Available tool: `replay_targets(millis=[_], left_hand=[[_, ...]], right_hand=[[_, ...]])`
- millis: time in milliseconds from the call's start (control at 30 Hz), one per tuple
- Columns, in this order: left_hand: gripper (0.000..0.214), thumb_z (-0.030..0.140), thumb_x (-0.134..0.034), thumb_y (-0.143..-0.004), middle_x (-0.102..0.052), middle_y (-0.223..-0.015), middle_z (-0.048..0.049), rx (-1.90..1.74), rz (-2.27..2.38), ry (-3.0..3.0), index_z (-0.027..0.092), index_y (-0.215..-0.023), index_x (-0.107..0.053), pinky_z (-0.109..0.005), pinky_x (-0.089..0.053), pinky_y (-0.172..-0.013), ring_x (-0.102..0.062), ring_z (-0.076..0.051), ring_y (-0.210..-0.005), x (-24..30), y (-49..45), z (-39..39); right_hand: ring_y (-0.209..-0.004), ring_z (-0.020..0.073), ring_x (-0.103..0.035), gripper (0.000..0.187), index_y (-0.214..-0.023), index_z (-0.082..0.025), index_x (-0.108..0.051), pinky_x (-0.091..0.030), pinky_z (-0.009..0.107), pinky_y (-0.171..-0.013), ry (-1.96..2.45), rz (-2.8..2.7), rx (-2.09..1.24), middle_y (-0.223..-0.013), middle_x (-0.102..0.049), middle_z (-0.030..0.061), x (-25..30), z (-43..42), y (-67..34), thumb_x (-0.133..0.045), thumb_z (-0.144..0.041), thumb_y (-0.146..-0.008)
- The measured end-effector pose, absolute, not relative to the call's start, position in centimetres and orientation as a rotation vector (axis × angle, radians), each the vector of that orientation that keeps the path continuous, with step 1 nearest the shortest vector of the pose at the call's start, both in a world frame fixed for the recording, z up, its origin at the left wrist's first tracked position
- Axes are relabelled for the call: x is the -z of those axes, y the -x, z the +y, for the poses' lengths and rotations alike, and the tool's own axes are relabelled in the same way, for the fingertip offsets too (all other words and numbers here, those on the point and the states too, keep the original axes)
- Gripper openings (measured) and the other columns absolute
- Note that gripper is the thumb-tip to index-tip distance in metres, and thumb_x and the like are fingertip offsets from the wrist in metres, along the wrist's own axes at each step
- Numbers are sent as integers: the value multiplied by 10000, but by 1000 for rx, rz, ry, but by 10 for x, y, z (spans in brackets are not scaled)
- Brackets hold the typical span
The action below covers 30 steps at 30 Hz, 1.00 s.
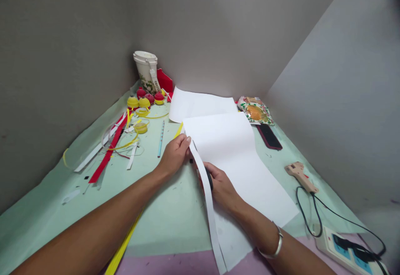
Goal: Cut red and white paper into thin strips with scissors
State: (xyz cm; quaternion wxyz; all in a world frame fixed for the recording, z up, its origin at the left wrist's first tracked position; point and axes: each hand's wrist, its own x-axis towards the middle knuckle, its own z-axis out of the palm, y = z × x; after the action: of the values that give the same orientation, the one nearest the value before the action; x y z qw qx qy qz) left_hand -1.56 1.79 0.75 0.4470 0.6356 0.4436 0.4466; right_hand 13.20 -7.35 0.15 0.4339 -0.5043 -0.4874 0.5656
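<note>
A large white paper sheet (225, 141) lies in front of me, with a long narrow strip (206, 200) cut along its left side and still joined near the far end. My left hand (175, 152) pinches the sheet at its left edge, close to the top of the cut. Below it, my right hand (222, 185) is closed around scissors (209, 179); a black handle shows, while the blades are mostly hidden by the paper and fingers. Behind this sheet rests another white sheet (203, 104). A yellow strip (125, 241) runs beneath my left forearm.
Left of the sheets lie a pencil (161, 139), a red strip (109, 152), yellow ribbon rolls (141, 128) and several red and yellow round pieces (144, 102). A white bucket (146, 68) stands behind. To the right are a phone (269, 136), glue gun (301, 176) and power strip (340, 250).
</note>
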Motion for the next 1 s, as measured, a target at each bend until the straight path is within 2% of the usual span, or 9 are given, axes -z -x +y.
replay_targets(millis=[233, 567, 800, 1000], left_hand=[[361, 406, -454, -908, -417, -504, 55, -1085, 1087, -1563, 210, -607, -415, -268, -316, -532, -393, -124, -491, -9, 15, 17], [359, 409, -455, -908, -436, -512, 53, -1076, 1076, -1557, 213, -611, -409, -271, -331, -540, -410, -127, -501, -8, 16, 16], [359, 421, -456, -903, -440, -506, 53, -1078, 1090, -1567, 215, -613, -410, -270, -333, -538, -415, -129, -494, -7, 16, 17], [362, 422, -445, -908, -440, -511, 52, -1074, 1083, -1577, 212, -613, -418, -268, -329, -543, -408, -128, -502, -6, 17, 17]], right_hand=[[-529, 99, -402, 276, -1075, -251, -682, -410, 237, -589, 1258, -1159, -1456, -631, -504, -54, 2, -74, -131, -564, -244, -826], [-517, 112, -372, 291, -1098, -259, -673, -360, 239, -550, 1269, -1191, -1437, -583, -475, -57, 5, -74, -132, -553, -261, -833], [-531, 109, -364, 288, -1101, -249, -667, -317, 230, -513, 1249, -1179, -1443, -627, -493, -44, 4, -74, -131, -569, -282, -833], [-568, 117, -385, 274, -1081, -254, -677, -352, 232, -551, 1269, -1212, -1414, -639, -493, -38, 3, -74, -131, -553, -268, -838]])
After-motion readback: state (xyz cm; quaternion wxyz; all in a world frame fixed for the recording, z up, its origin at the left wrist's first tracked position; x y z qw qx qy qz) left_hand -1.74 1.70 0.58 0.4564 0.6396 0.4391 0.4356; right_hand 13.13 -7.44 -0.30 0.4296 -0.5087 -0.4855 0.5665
